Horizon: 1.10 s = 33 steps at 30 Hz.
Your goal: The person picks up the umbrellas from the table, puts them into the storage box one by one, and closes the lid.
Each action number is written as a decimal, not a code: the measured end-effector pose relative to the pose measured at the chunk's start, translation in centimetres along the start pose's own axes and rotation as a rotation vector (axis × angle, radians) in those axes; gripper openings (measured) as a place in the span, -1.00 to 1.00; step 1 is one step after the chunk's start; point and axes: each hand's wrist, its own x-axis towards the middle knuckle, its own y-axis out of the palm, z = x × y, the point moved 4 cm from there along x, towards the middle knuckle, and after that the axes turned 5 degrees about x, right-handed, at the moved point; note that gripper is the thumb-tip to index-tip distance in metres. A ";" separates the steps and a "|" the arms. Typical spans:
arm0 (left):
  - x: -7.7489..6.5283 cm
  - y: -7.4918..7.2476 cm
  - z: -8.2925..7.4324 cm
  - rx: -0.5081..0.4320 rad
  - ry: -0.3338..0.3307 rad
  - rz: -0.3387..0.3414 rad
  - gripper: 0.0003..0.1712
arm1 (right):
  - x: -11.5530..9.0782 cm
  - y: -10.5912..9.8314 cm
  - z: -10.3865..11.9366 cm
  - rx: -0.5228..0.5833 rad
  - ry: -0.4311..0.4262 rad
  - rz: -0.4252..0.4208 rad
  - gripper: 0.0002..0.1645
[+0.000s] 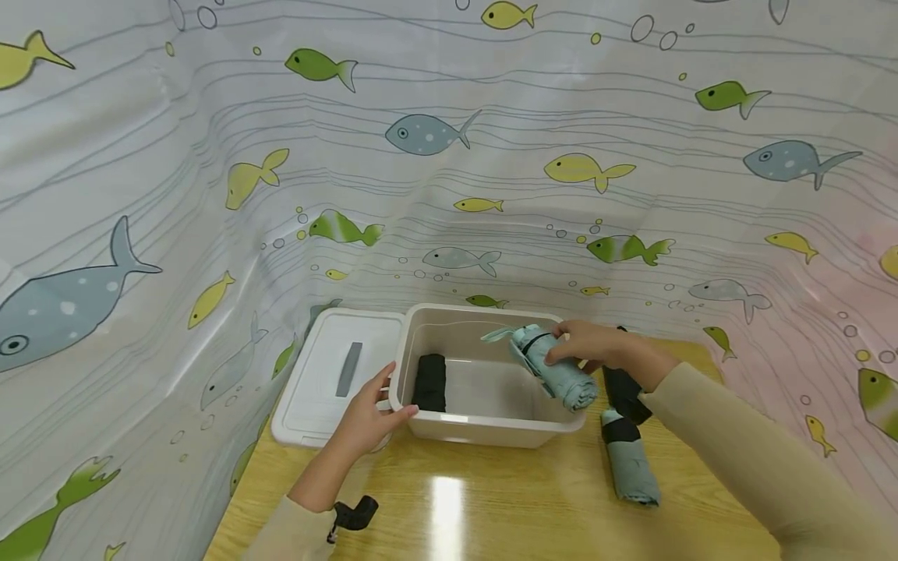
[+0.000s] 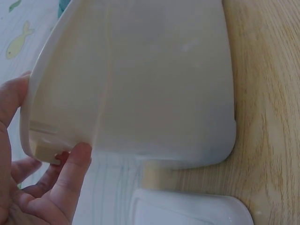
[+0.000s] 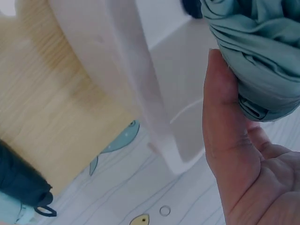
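My right hand (image 1: 589, 344) grips a rolled light-teal cloth bundle (image 1: 561, 374) with a black band and a loose strap. It is tilted over the right end of a white plastic storage box (image 1: 484, 427). In the right wrist view, my thumb presses the gathered folds of the teal roll (image 3: 258, 61). The left hand (image 1: 368, 417) holds the box's front left corner, fingers around its rim; the left wrist view shows the box wall (image 2: 164, 93) between thumb and fingers. Inside the box, at its left end, lies a black rolled bundle (image 1: 430, 382).
A white lid (image 1: 316, 374) with a grey strip lies left of the box. On the wooden table (image 1: 393, 499), to the right, are another teal roll (image 1: 627, 460) and a dark roll (image 1: 624, 389), partly behind my right arm. A fish-patterned sheet (image 1: 491, 171) surrounds the back and sides.
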 end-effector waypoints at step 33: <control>0.1 0.3 0.2 0.004 0.006 0.015 0.13 | 10.2 5.9 0.8 0.038 0.264 0.058 -0.09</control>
